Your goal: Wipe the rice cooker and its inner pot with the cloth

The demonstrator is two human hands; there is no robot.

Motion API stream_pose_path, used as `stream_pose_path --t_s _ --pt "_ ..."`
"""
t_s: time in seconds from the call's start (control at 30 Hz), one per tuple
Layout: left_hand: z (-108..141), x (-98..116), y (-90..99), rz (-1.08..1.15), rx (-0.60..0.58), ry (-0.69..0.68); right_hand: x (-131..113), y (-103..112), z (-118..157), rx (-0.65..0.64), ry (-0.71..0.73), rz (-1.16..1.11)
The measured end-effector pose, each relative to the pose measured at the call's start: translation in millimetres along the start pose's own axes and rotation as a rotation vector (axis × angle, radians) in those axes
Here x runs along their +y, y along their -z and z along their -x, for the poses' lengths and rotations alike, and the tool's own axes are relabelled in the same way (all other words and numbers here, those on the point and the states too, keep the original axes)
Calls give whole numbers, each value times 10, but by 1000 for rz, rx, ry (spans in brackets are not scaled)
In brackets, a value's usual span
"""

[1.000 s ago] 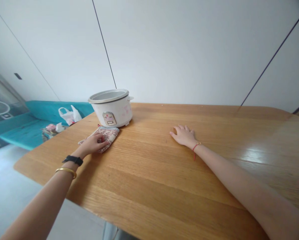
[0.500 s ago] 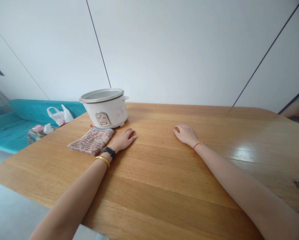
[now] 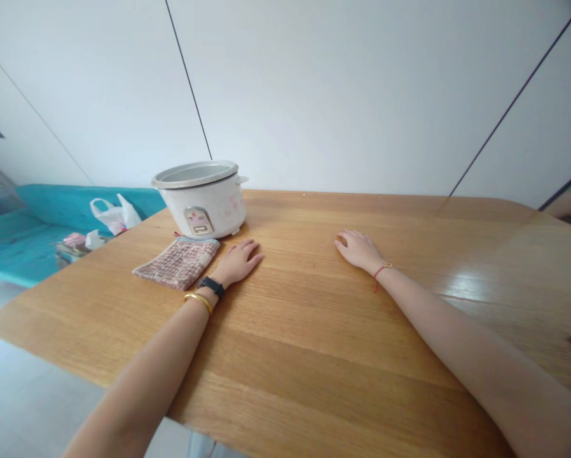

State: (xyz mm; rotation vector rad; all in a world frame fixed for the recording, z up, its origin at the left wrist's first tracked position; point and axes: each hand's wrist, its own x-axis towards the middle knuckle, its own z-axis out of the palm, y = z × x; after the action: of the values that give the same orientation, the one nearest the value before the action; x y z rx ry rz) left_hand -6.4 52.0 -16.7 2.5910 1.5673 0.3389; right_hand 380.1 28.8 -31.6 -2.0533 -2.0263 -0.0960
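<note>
As both hands lie palm-down on the surface (image 3: 304,356), the left hand (image 3: 238,263) rests its loosely spread, empty fingers just beside the knitted mat (image 3: 178,263) by the cooker (image 3: 202,205), while the right hand (image 3: 359,250) sits apart, equally empty.

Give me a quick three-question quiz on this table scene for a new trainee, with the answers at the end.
1. Which arm wears the black watch, left or right?
2. True or false: the rice cooker stands on the wooden table with no lid on it.
3. The right hand has a string bracelet at its wrist. What colour is it?

Key: 1. Left. 2. True. 3. Red.
</note>
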Motion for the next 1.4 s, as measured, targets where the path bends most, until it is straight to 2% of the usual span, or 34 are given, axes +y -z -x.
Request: stream_pose_path --t_s 0.5,1.4 --pt "9 11 8 13 -1 1 -18 35 24 -7 0 24" --pt "31 38 26 27 -4 6 56 -45 -10 13 19 15"
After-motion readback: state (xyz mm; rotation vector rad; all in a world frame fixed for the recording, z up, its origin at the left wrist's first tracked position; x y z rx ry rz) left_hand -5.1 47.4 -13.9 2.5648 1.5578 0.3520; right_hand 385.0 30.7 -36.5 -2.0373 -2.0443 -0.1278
